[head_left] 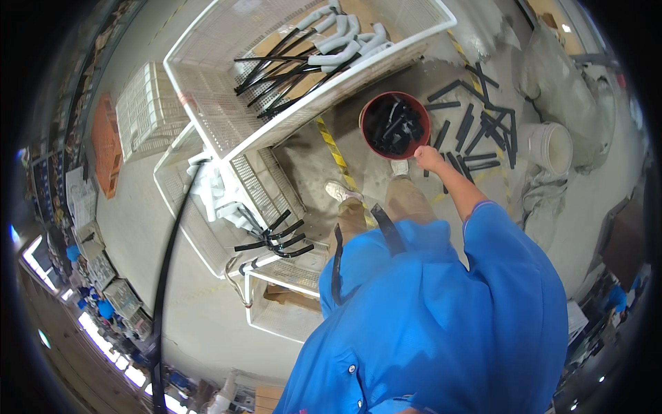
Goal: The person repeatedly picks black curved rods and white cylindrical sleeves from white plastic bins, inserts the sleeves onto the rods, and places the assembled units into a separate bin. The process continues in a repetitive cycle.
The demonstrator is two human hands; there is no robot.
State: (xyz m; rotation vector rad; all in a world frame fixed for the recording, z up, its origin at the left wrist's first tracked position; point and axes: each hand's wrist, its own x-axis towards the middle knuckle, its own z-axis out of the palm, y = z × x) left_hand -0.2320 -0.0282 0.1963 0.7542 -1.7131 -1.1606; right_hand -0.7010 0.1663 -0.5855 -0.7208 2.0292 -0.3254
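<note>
My right hand (pixel 429 159) is closed at the near rim of a round red bucket (pixel 364 140), its fingers seeming to grip the edge. Inside the bucket lies a jumble of short black tube pieces (pixel 394 127). My left hand does not show. Just right of the bucket, many dark foam-like strips (pixel 476 131) are scattered on the floor. Ahead of me, a large white perforated crate (pixel 207 103) holds black rods with grey padded, bent ends (pixel 338 45).
A lower white crate (pixel 186 207) at the left holds white foam pieces (pixel 214 190), with bent black tubes (pixel 279 241) beside them. A pale bucket (pixel 552 148) stands right. Yellow-black floor tape (pixel 332 148) runs near my feet. An orange crate (pixel 105 145) sits far left.
</note>
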